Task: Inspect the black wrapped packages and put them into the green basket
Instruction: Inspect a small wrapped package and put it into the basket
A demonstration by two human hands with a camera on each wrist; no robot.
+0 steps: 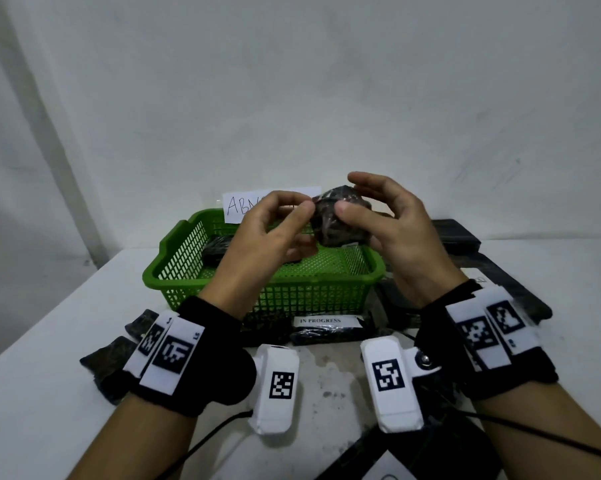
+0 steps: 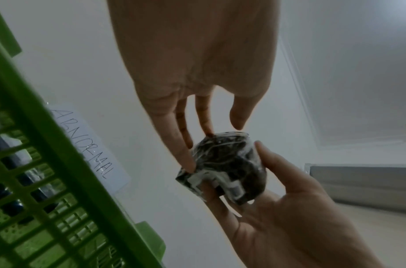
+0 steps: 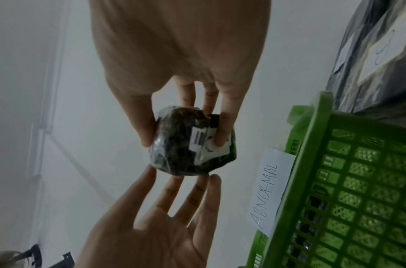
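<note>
While the right hand [image 1: 392, 226] grips a black package [image 1: 339, 218] between thumb and fingers, the left hand [image 1: 268, 233] pinches its edge with curled fingertips, both raised above the green basket [image 1: 174, 271], where another package [image 1: 216, 249] lies.

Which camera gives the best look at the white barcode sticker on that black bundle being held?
The right wrist view: the barcode sticker faces that camera on the black wrapped package. The left wrist view catches only white patches low on the package; the head view shows no sticker.
</note>
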